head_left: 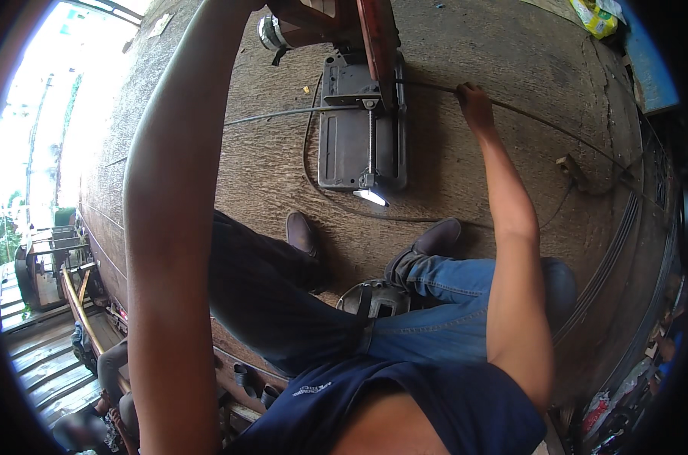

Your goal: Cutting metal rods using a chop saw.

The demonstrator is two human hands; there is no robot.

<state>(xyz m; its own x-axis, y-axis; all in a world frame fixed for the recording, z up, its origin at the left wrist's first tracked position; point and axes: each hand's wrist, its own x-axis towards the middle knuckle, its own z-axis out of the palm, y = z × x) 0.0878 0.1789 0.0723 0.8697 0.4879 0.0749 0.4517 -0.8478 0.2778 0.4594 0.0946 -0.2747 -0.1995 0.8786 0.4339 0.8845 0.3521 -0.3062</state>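
Observation:
A cut-off saw with a red body and arm [376, 38] stands on a dark grey base [344, 155] ahead of me. A long thin metal rod [541, 114] runs across the base, through the saw's clamp [370, 136], and sticks out on both sides. Just right of the saw, my right hand [476, 105] is closed around the rod. My left arm [173, 189] stretches up to the top edge beside the saw's upper part. Only the edge of my left hand [257, 4] shows there; its fingers are hidden.
A dark cable [307, 144] curls around the saw base near my shoes [437, 235]. A welding mask [374, 300] lies between my legs. Several long rods [606, 262] lie at right. A yellow bag [594, 19] sits far right; another person [116, 371] is at lower left.

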